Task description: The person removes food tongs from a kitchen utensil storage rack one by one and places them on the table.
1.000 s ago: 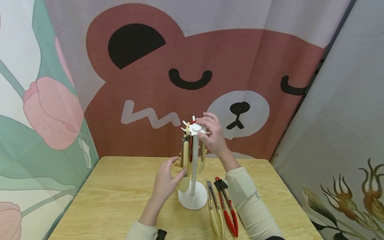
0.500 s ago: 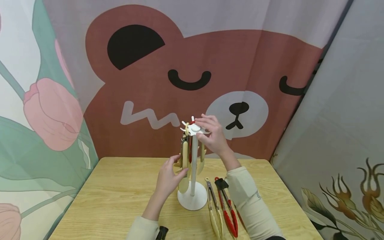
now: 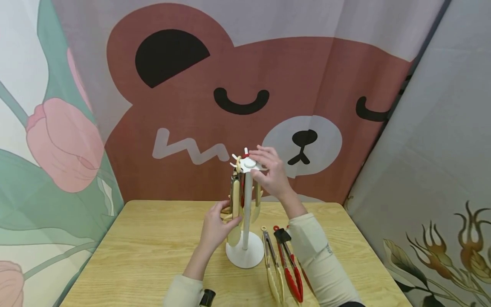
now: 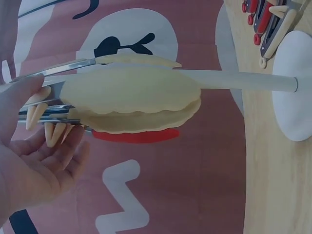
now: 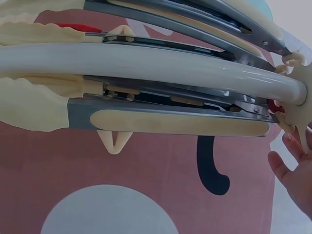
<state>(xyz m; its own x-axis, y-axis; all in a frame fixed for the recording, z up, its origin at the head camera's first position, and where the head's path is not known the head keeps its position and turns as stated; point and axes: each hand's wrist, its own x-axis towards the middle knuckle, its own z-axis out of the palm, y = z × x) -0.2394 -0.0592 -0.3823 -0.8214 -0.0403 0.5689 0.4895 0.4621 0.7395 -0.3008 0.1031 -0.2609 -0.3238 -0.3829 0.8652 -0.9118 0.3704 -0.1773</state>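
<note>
A white utensil stand (image 3: 245, 258) is upright on the table, with several cream and red tongs hanging from its top hooks. My left hand (image 3: 216, 226) holds a hanging pair of cream tongs (image 3: 235, 198), thumb on one side and fingers on the other. The left wrist view shows scalloped cream heads (image 4: 129, 92) and a red head (image 4: 139, 136) behind them. High on the stand, my right hand (image 3: 271, 172) grips the white hook plate (image 3: 249, 163) by its right edge. In the right wrist view, cream tongs (image 5: 180, 122) hang beside the pole (image 5: 146, 62); only part of the hand shows.
Right of the base, cream tongs (image 3: 273, 268) and red tongs (image 3: 291, 273) lie on the wooden table (image 3: 153, 251); the right sleeve (image 3: 324, 260) partly covers another red pair. A curtain with a bear print (image 3: 184, 115) hangs behind the table.
Both hands stay almost in place, the left thumb a little nearer the pole. The whole view shifts slightly; the stand and the lying tongs look unmoved.
</note>
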